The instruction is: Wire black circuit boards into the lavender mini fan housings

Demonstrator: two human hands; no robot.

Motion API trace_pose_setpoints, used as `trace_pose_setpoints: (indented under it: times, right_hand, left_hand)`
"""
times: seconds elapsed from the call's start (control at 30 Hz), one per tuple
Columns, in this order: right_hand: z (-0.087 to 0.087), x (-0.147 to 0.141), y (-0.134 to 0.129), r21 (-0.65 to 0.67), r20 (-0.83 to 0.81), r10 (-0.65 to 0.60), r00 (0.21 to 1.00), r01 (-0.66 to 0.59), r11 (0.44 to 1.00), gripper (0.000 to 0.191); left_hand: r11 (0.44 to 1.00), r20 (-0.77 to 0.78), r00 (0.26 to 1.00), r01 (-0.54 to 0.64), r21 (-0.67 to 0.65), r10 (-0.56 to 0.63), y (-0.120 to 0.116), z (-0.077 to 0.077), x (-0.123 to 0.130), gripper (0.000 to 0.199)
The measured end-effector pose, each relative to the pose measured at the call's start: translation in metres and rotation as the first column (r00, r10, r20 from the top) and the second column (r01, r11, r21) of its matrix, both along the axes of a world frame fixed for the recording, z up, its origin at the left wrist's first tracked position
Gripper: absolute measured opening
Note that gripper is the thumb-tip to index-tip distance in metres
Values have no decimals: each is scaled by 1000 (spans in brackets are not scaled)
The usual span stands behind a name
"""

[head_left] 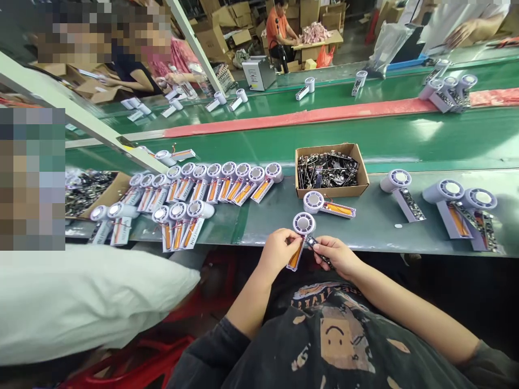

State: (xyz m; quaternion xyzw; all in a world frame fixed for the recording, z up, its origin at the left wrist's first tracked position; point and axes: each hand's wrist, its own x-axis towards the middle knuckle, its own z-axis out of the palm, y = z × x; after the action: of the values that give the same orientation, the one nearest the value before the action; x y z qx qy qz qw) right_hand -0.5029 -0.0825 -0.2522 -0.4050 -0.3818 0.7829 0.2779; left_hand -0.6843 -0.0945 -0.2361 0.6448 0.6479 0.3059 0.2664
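Note:
At the bench edge in front of me is a handheld fan [304, 223], its round lilac head lying up on the bench and its open handle pointing toward me. An orange battery [295, 258] shows inside that handle. My left hand [280, 251] is closed in a pinch on the fan near the neck, where thin wires come out; the fingertips partly hide the spot. My right hand [338, 256] grips a narrow black circuit board [311, 241], held slantwise just right of the handle. Another open fan [313, 201] lies right behind, its handle turned to the right.
A cardboard box [299, 193] of circuit boards stands behind the fans. Rows of fans [229, 170] fill the bench at left; several more [450, 190] lie at right. Beyond runs a green conveyor [251, 132] with a red strip. A co-worker's pale sleeve [89, 302] is close at left.

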Motion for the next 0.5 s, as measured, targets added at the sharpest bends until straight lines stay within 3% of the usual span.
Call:
trace_pose_setpoints:
  times: [0.13, 0.27, 0.33, 0.5]
  right_hand:
    - [-1, -3, -1, -4, 24, -28, 999, 28, 1000, 46]
    - [-1, -5, -1, -9, 46, -64, 997, 65, 998, 47]
    - [-1, -5, -1, -14, 51, -67, 996, 68, 998, 47]
    - [0, -5, -1, -25, 49, -50, 998, 52, 998, 46]
  left_hand:
    - [998, -4, 998, -67, 2, 67, 7, -4, 6, 21]
    - [994, -20, 994, -107, 38, 107, 0, -7, 11, 11]
    - [995, -46, 997, -57, 87, 61, -6, -6, 9, 3]
    - [986, -266, 964, 62, 153, -20, -13, 4, 5, 11]
